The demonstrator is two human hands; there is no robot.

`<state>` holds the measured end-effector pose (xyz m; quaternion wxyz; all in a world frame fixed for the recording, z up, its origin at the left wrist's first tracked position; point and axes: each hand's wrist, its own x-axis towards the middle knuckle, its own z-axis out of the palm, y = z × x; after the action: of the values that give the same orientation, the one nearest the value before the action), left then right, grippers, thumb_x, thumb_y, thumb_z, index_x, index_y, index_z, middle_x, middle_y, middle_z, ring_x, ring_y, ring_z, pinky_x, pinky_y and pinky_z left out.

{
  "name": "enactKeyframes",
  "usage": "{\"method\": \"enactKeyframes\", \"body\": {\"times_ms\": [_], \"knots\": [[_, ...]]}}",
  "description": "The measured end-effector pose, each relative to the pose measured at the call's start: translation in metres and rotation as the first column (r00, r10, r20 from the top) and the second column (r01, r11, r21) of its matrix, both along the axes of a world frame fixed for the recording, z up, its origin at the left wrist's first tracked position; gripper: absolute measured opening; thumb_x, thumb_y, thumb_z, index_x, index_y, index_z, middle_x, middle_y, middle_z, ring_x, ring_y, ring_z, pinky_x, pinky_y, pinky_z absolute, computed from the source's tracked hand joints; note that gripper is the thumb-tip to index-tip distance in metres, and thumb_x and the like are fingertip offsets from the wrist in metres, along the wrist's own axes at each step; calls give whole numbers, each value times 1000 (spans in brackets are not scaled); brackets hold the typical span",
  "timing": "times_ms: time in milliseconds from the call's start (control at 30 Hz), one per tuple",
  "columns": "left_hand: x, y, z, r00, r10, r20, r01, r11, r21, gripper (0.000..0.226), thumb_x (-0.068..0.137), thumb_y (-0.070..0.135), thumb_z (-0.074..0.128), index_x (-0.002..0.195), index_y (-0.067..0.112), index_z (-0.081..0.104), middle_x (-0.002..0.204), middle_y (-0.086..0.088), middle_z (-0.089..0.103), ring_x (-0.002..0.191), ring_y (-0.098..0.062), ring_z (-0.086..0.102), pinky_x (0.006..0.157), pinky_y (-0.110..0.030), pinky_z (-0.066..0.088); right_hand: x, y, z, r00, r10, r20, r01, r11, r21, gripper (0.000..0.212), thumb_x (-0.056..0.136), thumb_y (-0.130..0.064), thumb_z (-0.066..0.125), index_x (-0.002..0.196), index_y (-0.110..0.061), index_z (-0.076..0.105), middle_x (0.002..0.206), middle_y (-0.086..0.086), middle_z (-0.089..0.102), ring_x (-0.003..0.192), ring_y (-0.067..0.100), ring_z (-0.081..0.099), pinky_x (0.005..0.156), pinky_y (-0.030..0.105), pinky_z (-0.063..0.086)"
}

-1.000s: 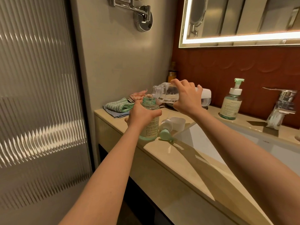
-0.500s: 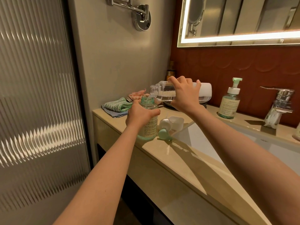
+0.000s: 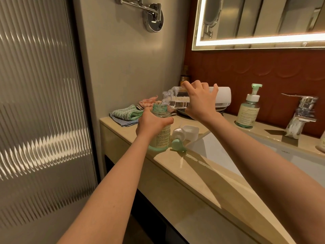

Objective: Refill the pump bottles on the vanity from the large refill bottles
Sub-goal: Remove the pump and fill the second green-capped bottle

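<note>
Pump bottle (image 3: 161, 136): stood upright near desk (image 3: 175, 164) edge, neck open; fingers of left hand (image 3: 151, 122) wrapped it, steadying. Refill bottle (image 3: 175, 99): clasped by fingers of right hand (image 3: 200, 103), tipped, mouth over that neck to pour.

Tally at the vanity (image 3: 202, 175): hands, bottles, cloths, fittings.
Two hands: left hand (image 3: 151, 123), right hand (image 3: 200, 103). Two green pump bottles in full view: one uncapped bottle (image 3: 162, 136), one capped bottle (image 3: 248, 111) with pump on. One clear refill bottle (image 3: 175, 99). One amber bottle (image 3: 184, 77) in the corner. Bottles in all: four. One loose pump head (image 3: 177, 138) beside one small white dish (image 3: 191, 132). Three folded cloths: green striped cloth (image 3: 125, 112), blue cloth (image 3: 123, 121) under it, pink checked cloth (image 3: 147, 102) behind. One white box (image 3: 224, 97); dark dishes (image 3: 182, 112) beneath, count not clear. One faucet (image 3: 302, 113), one basin (image 3: 219, 152), one lit mirror (image 3: 263, 18), one chrome wall bracket (image 3: 153, 20), one ribbed glass panel (image 3: 38, 120) at far left.
</note>
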<state>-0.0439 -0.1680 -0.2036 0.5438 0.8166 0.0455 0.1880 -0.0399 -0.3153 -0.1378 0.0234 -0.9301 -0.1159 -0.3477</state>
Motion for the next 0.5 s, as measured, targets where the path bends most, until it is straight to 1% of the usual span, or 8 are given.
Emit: {"method": "enactKeyframes", "body": {"times_ms": [67,200,333,500], "knots": [[0,0,0,1000,-2,-3,2,1000,-2,85,43,51,72,118,19,49,110,2,63,102,-21,59,89,-45,50,0,-1,0,1000,-8,5,8,1000,-6,66,79,-17,67,136,-27,35,136,9,41,128,29,33,111,57,11],[-1,0,1,1000,-3,-8,3,1000,-2,83,45,50,73,117,19,49,110,1,62,102,-21,59,89,-46,50,-3,1,1,1000,-11,16,12,1000,-19,67,79,-14,67,136,-26,35,135,10,41,128,29,33,110,58,10],[-2,-1,3,1000,-1,-12,1,1000,3,86,42,52,71,119,19,49,111,1,62,102,-21,59,89,-45,50,-4,2,2,1000,-18,10,19,1000,-20,68,79,-12,66,137,-26,34,136,9,41,129,29,33,111,57,10],[-1,0,1,1000,2,-18,-2,1000,0,94,39,55,71,123,17,47,112,0,63,103,-23,59,88,-46,50,-6,3,2,999,-22,24,22,999,-27,67,79,-10,64,136,-26,34,135,9,41,128,29,33,111,58,10]]}}
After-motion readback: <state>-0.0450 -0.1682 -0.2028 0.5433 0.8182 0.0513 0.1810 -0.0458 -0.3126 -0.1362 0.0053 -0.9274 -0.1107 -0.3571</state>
